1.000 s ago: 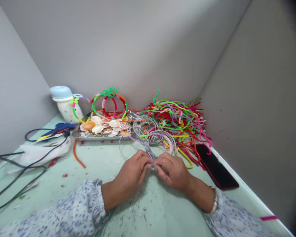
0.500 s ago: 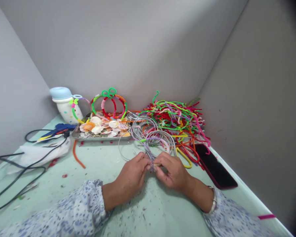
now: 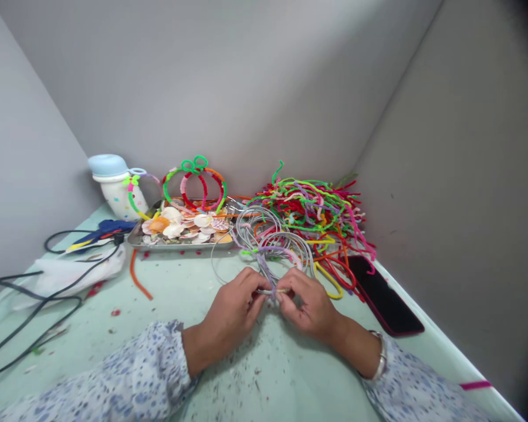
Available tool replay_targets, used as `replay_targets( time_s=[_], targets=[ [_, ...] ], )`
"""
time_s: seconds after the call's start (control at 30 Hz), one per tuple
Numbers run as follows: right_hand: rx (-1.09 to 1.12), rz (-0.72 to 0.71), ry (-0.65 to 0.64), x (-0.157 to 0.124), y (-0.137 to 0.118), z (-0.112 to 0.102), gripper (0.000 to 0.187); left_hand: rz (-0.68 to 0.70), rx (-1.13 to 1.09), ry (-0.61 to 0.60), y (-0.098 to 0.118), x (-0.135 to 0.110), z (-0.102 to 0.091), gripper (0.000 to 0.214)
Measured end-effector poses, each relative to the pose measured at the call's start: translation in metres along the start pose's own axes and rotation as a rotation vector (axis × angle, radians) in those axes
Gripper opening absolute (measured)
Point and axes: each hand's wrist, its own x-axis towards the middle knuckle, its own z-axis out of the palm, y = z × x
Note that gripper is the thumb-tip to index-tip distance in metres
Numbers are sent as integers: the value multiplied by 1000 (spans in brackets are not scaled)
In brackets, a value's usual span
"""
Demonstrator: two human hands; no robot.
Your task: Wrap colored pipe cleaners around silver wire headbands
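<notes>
Both hands meet at the near side of a loose coil of grey wire (image 3: 286, 237). My left hand (image 3: 233, 308) pinches a short stretch of the wire from the left, thumb against index finger. Opposite it, my right hand (image 3: 310, 305) is closed on the same stretch, where a thin pale-tan piece shows at the fingertips. Between the fingertips a purple pipe cleaner (image 3: 266, 266) crosses the wire, its upper part running up towards the coil. Its wrapping around the wire is too small to make out fully.
Behind the coil lies a heap of coloured pipe cleaners (image 3: 308, 202). A metal tray (image 3: 185, 247) holds shells, with pipe-cleaner hoops (image 3: 205, 190) standing over it. A phone (image 3: 387, 296) lies right; a bottle (image 3: 118, 190), pliers (image 3: 103, 230) and black cable (image 3: 26, 316) are left.
My left fingertips have shifted slightly and opened up a little at the thumb, showing more of the wire and purple pipe cleaner. The right hand has hardly moved.
</notes>
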Motion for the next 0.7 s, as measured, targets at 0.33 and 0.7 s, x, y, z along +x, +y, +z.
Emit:
replay_targets(
  time_s=[0.33,0.7],
  targets=[
    [11,2,18,1,-3,0,7,30,-7,31,0,2,0,15],
    [-80,36,329,6,-6,-4,9,-32,-34,217,11,0,-5,19]
  ],
)
